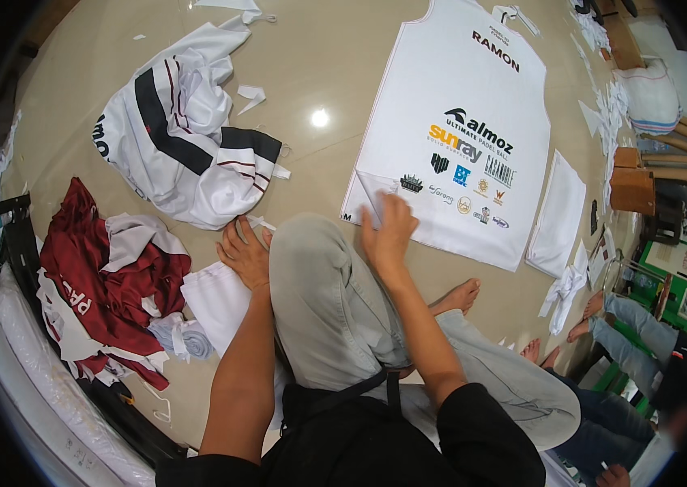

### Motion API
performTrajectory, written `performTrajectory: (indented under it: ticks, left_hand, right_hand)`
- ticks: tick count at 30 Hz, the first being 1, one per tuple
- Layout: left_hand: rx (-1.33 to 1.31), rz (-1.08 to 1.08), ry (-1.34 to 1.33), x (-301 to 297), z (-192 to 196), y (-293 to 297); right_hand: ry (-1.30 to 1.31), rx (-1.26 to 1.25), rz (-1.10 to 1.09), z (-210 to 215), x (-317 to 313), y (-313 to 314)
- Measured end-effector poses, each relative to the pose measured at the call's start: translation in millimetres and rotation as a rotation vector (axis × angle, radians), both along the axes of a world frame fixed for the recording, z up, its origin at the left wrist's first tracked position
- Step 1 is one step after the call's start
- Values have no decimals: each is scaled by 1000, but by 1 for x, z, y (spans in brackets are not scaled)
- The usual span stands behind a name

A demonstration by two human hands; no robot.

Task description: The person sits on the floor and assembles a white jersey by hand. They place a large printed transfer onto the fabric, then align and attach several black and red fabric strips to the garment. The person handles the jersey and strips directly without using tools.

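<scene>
A white printed fabric panel (408, 130), cut like the back of a sleeveless jersey, lies flat on the floor in front of me to the right. At its near left corner the cloth is turned up, and my right hand (392, 231) has that edge between thumb and fingers. My left hand (244, 253) rests with fingers spread beside my knee, at the near edge of a bundled white jersey (197, 105) with black and maroon stripes. A stack of folded white cloth (218, 294) lies just below that hand.
Maroon garments (116, 268) are heaped at the left, near long plastic-wrapped rolls (43, 373). Folded white cloth (556, 219) lies right of the panel. White scraps (251, 97) dot the tiled floor (319, 49). Other people (635, 349) sit at the right by green equipment (676, 280).
</scene>
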State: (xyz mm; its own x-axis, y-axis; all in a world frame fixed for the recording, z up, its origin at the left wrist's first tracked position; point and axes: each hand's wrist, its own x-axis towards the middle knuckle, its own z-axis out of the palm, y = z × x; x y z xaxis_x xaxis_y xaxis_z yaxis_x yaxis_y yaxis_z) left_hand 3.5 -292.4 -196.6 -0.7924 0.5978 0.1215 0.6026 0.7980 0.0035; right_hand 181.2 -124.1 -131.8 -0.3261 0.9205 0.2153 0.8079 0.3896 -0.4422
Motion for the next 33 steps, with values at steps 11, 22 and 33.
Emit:
performTrajectory:
  ticks: [11,22,33]
  left_hand:
    - [-1,-2,-21,-2,-1,0]
    - [8,-5,-34,0,1,1]
    - [12,-1,-49,-1,0,0]
  right_hand:
    - [95,-226,220,-5,0,0]
    - [153,70,-157,-8,-1,15]
    - [73,-212,174,-8,-6,4]
